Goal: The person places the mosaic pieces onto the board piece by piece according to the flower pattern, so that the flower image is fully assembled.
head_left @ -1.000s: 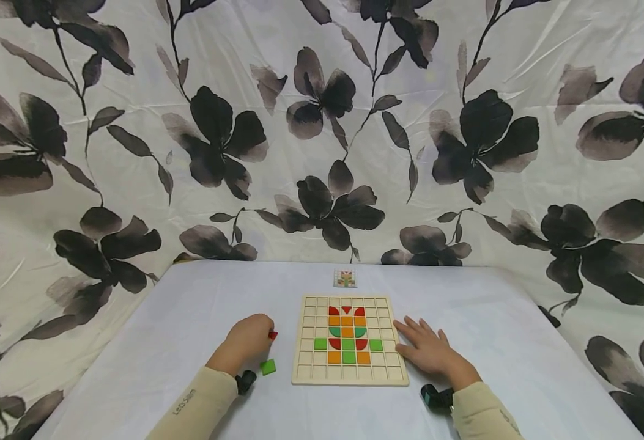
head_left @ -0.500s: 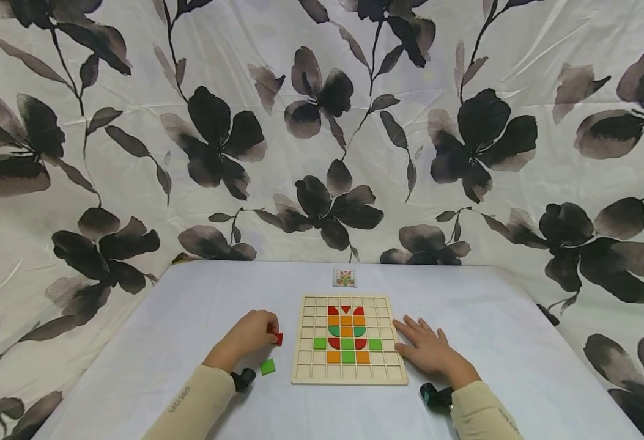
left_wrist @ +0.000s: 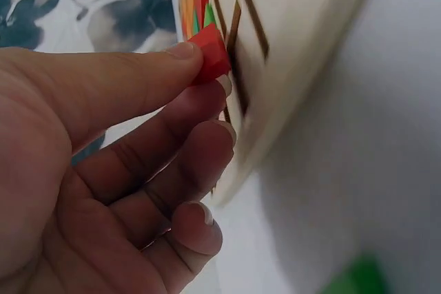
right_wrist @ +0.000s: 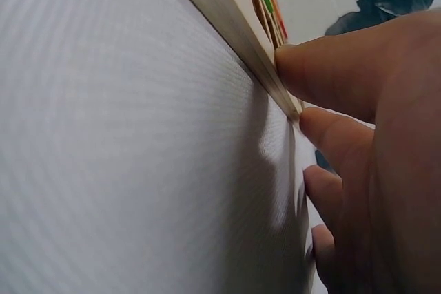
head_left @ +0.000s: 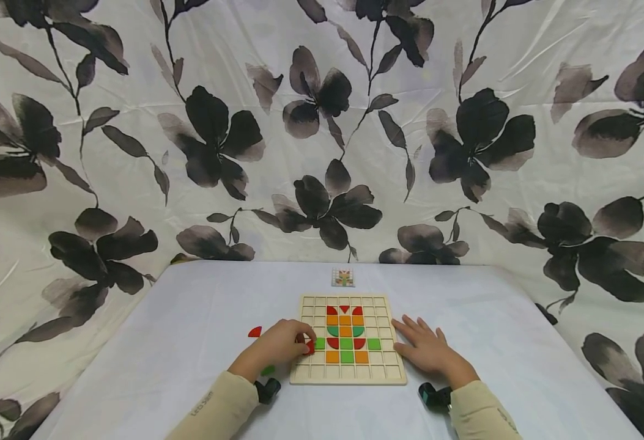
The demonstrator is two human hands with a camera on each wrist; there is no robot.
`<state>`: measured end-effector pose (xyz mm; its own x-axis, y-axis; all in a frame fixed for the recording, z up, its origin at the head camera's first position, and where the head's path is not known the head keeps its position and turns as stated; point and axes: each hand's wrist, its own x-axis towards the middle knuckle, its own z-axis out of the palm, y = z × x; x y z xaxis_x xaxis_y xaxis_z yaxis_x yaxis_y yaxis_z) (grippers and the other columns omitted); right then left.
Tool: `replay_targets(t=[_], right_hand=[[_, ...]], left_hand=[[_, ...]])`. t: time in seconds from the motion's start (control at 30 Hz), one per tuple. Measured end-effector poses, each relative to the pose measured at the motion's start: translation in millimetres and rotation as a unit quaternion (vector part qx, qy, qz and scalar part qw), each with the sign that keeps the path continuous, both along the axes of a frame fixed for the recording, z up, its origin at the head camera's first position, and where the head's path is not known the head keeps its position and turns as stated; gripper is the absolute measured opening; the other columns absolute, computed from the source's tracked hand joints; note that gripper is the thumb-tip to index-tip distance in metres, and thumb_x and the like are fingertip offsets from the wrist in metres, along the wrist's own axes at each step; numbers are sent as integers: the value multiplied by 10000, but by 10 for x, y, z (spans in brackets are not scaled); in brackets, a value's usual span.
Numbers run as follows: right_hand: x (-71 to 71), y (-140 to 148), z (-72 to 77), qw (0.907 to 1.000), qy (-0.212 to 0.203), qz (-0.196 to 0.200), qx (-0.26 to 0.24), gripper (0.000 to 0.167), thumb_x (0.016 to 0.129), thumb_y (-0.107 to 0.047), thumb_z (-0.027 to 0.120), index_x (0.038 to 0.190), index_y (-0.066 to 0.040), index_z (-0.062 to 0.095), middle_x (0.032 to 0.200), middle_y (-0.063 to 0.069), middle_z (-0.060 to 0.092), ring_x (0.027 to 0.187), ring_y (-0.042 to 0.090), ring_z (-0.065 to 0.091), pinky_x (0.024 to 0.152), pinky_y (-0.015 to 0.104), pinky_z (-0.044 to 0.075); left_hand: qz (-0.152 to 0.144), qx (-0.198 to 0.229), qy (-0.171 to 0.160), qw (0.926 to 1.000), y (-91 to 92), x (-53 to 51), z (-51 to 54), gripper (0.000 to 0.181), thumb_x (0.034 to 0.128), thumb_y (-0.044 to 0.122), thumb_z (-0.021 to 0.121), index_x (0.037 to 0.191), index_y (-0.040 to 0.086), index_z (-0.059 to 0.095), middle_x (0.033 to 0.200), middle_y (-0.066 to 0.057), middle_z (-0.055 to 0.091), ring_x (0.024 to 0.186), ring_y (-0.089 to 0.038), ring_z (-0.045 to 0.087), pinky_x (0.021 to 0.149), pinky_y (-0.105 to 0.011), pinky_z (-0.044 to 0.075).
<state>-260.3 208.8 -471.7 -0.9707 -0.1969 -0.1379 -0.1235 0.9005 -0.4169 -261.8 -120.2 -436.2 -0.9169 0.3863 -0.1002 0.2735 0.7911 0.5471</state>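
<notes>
My left hand (head_left: 279, 347) pinches a red tile (left_wrist: 213, 56) between thumb and forefinger, at the left edge of a wooden grid board (head_left: 349, 375). In the left wrist view the tile stands tilted close to the board's cells; whether it touches them I cannot tell. Red, orange and green tiles make a pattern in the middle of the board. With fairly straight fingers, my right hand (head_left: 432, 349) touches the board's right edge; in the right wrist view its thumb (right_wrist: 324, 74) rests against that rim.
A red rounded tile (head_left: 254, 332) lies on the white tabletop (head_left: 206, 305) left of the board. Partly hidden by the left wrist is a green tile (head_left: 268, 370). A small pattern card (head_left: 344, 277) lies behind the board. A flowered cloth (head_left: 322, 153) hangs beyond the table.
My left hand has picked up a red tile from the table and moved right with it to the board's left edge. Another red tile now shows uncovered. My right hand stays put.
</notes>
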Motion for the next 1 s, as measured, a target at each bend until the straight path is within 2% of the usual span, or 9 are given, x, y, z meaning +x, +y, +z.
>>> replay_targets(t=[0.1,0.17,0.33,0.4,0.5,0.6,0.73,0.87,1.0], right_hand=[[4,-11,0,10000,-18,-11,-12,592,961,-455,491,1493,-218,382,1590,116,272,1468,442,140,1107,710,20],[10,-16,2,10000,-12,-10,-5,591,962,-454,489,1493,-218,381,1590,116,270,1469,441,138,1107,709,20],[21,-21,13,10000,29,14,-9,578,969,-422,491,1495,-212,378,1590,117,269,1472,439,132,1111,706,21],[20,-22,15,10000,43,35,-16,576,969,-417,491,1494,-206,380,1589,123,271,1470,444,134,1109,709,22],[17,-20,12,10000,46,48,-2,578,971,-421,488,1496,-208,375,1590,122,267,1471,442,131,1109,709,20],[10,-11,-7,10000,67,52,29,578,972,-424,485,1497,-208,373,1590,121,268,1470,442,135,1108,710,24],[5,-3,-28,10000,70,34,46,585,970,-441,484,1497,-212,374,1590,120,270,1469,443,136,1105,713,23],[-1,6,-41,10000,47,29,49,592,968,-453,483,1497,-213,373,1591,121,267,1468,446,133,1103,715,22],[-3,13,-43,10000,38,35,50,587,972,-439,480,1502,-215,362,1594,116,259,1472,441,125,1105,713,19]], left_hand=[[-137,56,-32,9999,65,22,-23,139,871,115,682,998,162,714,765,14,567,709,-154,503,589,-258,427],[-224,76,-44,9997,96,27,-31,155,875,103,670,1003,166,729,822,18,613,747,-153,513,622,-267,441],[-389,34,-63,9992,154,32,-38,184,886,105,658,1009,194,762,1045,19,685,907,-162,516,772,-313,452],[-419,-64,-21,9991,168,39,-46,172,885,121,669,1006,201,762,1068,26,686,925,-151,520,806,-317,460],[-443,-189,106,9988,181,56,-53,148,878,129,681,997,184,749,938,41,677,843,-132,533,761,-292,468],[-406,-234,260,9986,194,76,-57,109,872,132,687,969,158,730,786,59,608,743,-116,510,679,-254,444],[-228,-204,359,9989,222,83,-69,66,866,142,697,927,122,711,712,57,555,678,-113,485,618,-231,411],[173,-51,291,9994,265,81,-80,56,857,160,719,852,111,691,693,37,569,661,-128,499,590,-234,417],[530,-76,338,9980,308,105,-85,144,847,190,734,754,124,644,680,22,564,671,-149,495,578,-241,407]])
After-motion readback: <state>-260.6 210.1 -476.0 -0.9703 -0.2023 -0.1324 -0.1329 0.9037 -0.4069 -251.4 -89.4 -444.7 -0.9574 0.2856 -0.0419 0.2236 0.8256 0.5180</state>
